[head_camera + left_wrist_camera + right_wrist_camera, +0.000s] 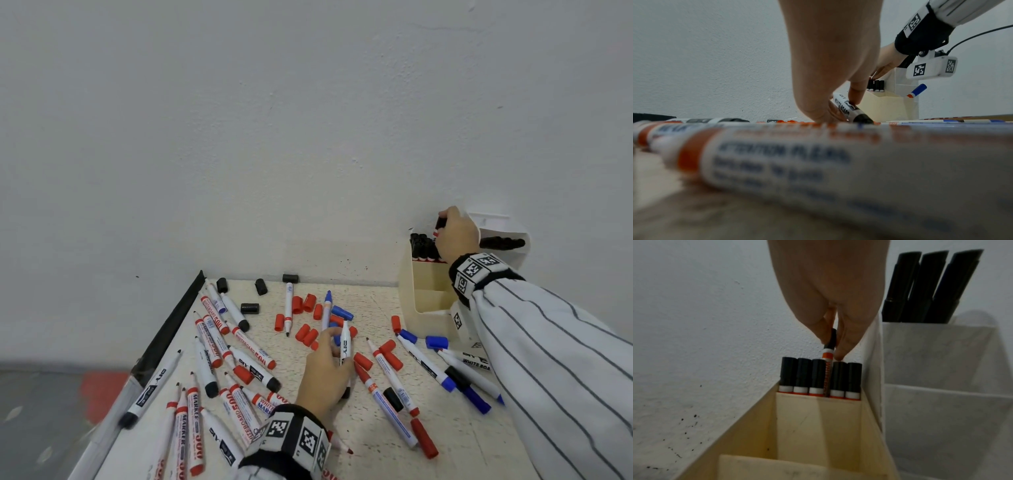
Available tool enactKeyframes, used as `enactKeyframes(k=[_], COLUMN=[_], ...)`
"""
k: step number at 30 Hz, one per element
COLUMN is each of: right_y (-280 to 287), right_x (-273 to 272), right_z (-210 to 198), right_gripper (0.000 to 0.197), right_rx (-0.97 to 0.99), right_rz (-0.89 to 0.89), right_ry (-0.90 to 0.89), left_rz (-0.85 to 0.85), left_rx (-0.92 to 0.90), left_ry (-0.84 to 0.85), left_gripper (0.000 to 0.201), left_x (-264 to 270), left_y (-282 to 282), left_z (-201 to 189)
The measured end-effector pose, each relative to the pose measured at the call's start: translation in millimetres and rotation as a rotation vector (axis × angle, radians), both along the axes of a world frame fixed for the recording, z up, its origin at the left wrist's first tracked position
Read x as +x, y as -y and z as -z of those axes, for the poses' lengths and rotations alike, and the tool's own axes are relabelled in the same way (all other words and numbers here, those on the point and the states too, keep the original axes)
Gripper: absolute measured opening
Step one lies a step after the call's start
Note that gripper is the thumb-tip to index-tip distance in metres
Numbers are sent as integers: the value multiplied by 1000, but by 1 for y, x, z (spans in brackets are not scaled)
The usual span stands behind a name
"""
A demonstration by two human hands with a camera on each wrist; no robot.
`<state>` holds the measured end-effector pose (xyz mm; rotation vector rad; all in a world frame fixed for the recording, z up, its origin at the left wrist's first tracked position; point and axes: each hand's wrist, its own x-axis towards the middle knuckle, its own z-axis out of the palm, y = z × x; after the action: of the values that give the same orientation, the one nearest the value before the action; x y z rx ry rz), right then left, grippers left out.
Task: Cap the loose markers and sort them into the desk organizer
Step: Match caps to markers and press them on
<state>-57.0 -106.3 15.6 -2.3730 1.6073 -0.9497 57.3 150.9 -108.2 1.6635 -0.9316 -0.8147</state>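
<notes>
White plaster wall (274, 120) backs a speckled cream counter (455, 442), w/ a black strip along the counter's left edge (171, 329).

1. Containers
- Cream desk organizer (423, 308) stands at approx. 2 o'clock on the counter, against the wall; a white organizer (941, 356) sits just beside it on its right.
- Rear compartment of the cream unit: row of upright black-capped markers (819, 376), packed side by side. The compartments in front of it show bare walls in the right-wrist view.
- White unit: black pens (929, 287) leaning toward 1 o'clock.

2. Hands
- Right hand (457, 236): above the rear compartment, fingers pinching a black-capped marker w/ red band (828, 352), its body partway down in the gap between the capped markers.
- Left hand (325, 370): at counter centre, fingers curled round a white marker w/ black end (850, 108), tilted, black end touching or nearly touching the counter.

3. Loose items
- Uncapped red/black markers (212, 342) fanned from 7 to 10 o'clock, several overlapping.
- Red caps (306, 334) clustered at 12 o'clock of the left hand; black caps (250, 308) near the far edge at 11 o'clock; blue caps (436, 342) and blue markers (424, 359) at 3 o'clock.

4. Edges/room
- Left edge: one marker (150, 390) lies close to it.
- Bare counter shows at 5 o'clock, nr. the right sleeve (555, 377).
</notes>
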Motion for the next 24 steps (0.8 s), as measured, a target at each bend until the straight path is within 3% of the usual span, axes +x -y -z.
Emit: enactKeyframes(k=[15, 20, 24], right_y=[-7, -2, 1], right_x=[9, 16, 16], right_z=[5, 16, 22], right_gripper=[20, 29, 26], right_rx=[-81, 195, 138], right_rz=[80, 24, 52], right_ry=[94, 104, 102], left_rz=[-18, -24, -18], left_rx=[27, 20, -1], left_ry=[5, -22, -20], left_gripper=[42, 42, 41], left_x=[1, 1, 0], left_y=[0, 0, -1], left_z=[4, 3, 4])
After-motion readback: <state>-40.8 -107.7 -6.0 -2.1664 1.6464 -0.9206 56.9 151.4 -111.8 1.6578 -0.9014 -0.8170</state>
